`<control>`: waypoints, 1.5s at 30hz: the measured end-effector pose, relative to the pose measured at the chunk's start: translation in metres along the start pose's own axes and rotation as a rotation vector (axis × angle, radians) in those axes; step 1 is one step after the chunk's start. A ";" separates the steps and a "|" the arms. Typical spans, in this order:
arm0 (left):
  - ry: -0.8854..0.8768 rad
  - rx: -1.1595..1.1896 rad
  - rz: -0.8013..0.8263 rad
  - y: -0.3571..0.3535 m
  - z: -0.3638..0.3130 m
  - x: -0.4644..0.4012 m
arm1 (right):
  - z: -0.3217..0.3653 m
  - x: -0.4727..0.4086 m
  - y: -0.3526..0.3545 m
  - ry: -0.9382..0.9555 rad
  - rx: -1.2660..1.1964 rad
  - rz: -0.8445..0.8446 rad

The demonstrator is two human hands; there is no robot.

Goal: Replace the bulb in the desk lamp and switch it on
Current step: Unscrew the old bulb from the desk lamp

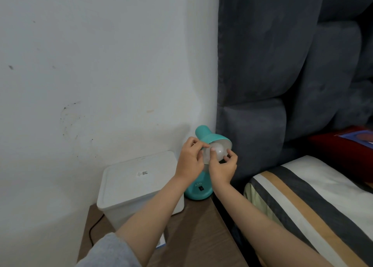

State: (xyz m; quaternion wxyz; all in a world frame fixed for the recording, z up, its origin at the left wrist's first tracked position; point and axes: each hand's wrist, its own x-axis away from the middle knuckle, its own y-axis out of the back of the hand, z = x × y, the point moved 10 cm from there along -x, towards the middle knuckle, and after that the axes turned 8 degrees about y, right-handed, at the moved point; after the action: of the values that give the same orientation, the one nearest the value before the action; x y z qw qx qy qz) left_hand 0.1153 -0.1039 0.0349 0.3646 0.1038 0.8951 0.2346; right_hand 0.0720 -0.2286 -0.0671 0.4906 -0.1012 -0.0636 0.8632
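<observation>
A teal desk lamp (205, 134) stands at the back right corner of a brown bedside table (193, 228), its shade tilted toward me. A frosted white bulb (217, 151) sits in the mouth of the shade. My left hand (190, 159) pinches the shade's rim and the bulb's left side. My right hand (223, 168) cups the bulb from below and the right, thumb and fingers on the glass. The lamp's round teal base (198, 192) shows a black switch (201, 188) between my wrists. The bulb is unlit.
A white lidded plastic box (139, 184) fills the table left of the lamp, with a black cable (93, 231) beside it. A dark grey padded headboard (272, 75) and a striped bed (314, 202) lie to the right. The white wall is behind.
</observation>
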 end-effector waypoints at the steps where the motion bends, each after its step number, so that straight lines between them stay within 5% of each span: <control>1: 0.004 0.000 0.000 0.000 0.000 0.000 | -0.003 -0.001 -0.001 -0.020 0.004 -0.003; 19: -0.002 -0.019 0.009 -0.001 0.001 0.001 | 0.011 0.000 -0.004 0.095 -0.016 0.074; 45: 0.009 -0.022 0.005 -0.001 0.001 0.002 | 0.011 0.005 0.005 0.005 -0.069 0.013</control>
State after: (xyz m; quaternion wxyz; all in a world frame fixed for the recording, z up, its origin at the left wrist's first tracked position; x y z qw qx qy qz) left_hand 0.1146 -0.1039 0.0321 0.3611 0.1008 0.8939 0.2457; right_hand 0.0625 -0.2267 -0.0583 0.4813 -0.1204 -0.0913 0.8634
